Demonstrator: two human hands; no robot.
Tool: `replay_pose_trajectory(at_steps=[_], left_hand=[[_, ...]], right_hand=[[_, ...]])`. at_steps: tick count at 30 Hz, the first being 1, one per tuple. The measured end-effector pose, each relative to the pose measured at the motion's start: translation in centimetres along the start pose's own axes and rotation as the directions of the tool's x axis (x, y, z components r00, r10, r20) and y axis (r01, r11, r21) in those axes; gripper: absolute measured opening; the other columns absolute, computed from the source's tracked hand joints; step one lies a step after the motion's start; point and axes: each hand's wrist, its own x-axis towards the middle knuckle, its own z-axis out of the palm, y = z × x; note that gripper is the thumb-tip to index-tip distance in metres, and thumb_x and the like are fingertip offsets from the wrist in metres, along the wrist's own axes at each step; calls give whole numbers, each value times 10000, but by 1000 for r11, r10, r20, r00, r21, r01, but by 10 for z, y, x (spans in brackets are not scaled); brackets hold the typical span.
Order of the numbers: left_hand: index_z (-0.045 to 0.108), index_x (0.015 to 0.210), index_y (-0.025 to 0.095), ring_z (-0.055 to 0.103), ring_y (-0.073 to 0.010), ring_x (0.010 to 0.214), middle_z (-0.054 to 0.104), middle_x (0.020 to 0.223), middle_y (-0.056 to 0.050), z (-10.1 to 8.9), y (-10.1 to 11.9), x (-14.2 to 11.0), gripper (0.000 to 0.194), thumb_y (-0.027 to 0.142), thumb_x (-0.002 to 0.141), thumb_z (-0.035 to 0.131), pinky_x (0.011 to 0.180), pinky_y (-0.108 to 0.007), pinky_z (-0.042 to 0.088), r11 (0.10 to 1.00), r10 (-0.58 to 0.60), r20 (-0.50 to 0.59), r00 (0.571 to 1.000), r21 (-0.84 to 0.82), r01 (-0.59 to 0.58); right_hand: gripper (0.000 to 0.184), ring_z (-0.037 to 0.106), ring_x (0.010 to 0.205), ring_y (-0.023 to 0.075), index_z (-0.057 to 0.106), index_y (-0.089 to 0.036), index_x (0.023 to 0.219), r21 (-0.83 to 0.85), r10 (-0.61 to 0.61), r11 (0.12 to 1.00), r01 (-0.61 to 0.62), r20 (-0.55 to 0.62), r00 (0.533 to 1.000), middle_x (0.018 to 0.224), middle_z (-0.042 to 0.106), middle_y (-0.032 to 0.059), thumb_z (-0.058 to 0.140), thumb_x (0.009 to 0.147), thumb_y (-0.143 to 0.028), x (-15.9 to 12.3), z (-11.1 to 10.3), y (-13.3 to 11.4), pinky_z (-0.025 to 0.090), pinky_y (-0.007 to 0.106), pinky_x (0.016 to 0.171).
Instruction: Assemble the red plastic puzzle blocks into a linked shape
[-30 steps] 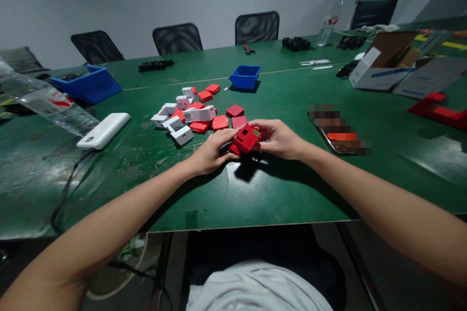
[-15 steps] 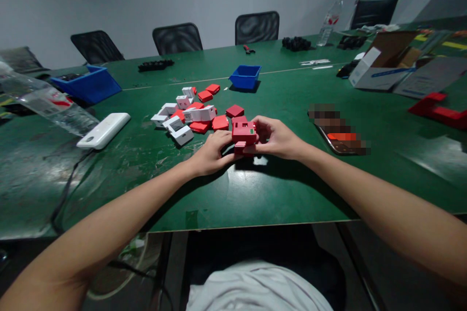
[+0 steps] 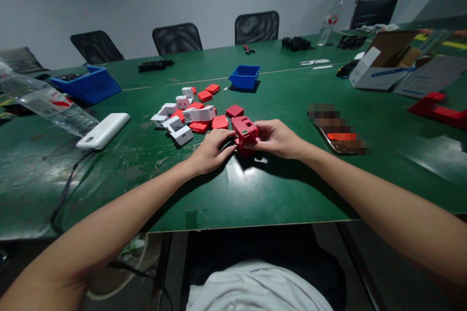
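My right hand [image 3: 279,140] grips a red plastic housing [image 3: 245,129] from its right side, thumb in front and fingers behind. The housing is tilted, with slots in its upper face and a small row of green contacts near the front edge. On the left, my left hand [image 3: 213,152] is closed on it with thumb and fingertips at its side. Another red part [image 3: 245,149] shows just beneath, partly hidden; whether the two are joined I cannot tell. Close behind lie a red block [image 3: 234,111] and a pile of red blocks [image 3: 220,122] and white bracket-like pieces [image 3: 182,135].
A white power bank [image 3: 104,130] with a cable and a tilted water bottle [image 3: 51,104] are at the left. Blue bins [image 3: 245,77] stand farther back. At the right are a phone [image 3: 333,138], an opened cardboard box [image 3: 379,70] and a red bracket [image 3: 438,110].
The red housing has been turned and tilted between my hands, so its green contacts now face front left. My left fingers have shifted slightly; the pile stays as it was.
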Motion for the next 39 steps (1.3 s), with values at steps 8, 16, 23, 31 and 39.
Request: replay_pose_trajectory(at_steps=[8,16,23,31,39], left_hand=[[621,1239,177,600,-310,1157,654,1265,-137,-3,9,0,471,357,816,723,1020,-481,461,999,44,37,998,-3,-43],[629,1193,189,610,-301,1160,649,1265,-139,-1,5,-1,443,397,820,743,1015,-474,476,1000,18,28,999,-4,-18],[629,1189,167,673,-259,1058,710,1185,-121,1,7,1,430,350,818,745,947,-418,520,998,15,-78,997,-55,-19],[649,1087,158,681,-213,898,738,1039,-84,1,8,-1,382,246,736,768,809,-349,542,998,-7,-198,980,62,19],[627,1089,174,626,-174,849,666,997,-47,1,11,0,408,172,703,760,770,-315,545,989,36,-321,946,148,13]], right_hand=[[231,519,654,119,785,-211,900,-74,-121,990,118,-33,992,808,664,21,809,747,-382,-2,2,-2,424,265,602],[170,498,670,117,809,-220,936,-158,-241,958,241,18,970,769,576,14,777,791,-304,-3,-1,3,383,253,593],[172,520,659,106,752,-176,874,-201,-200,961,189,-34,979,805,595,19,765,782,-320,0,-2,2,426,242,598],[460,625,709,152,667,-163,1019,-62,2,998,-5,-55,998,919,713,63,779,747,-518,-1,0,-4,496,281,636],[487,639,713,157,680,-163,1051,-158,-43,987,23,-124,991,913,728,59,793,742,-522,-3,1,-9,507,283,633]])
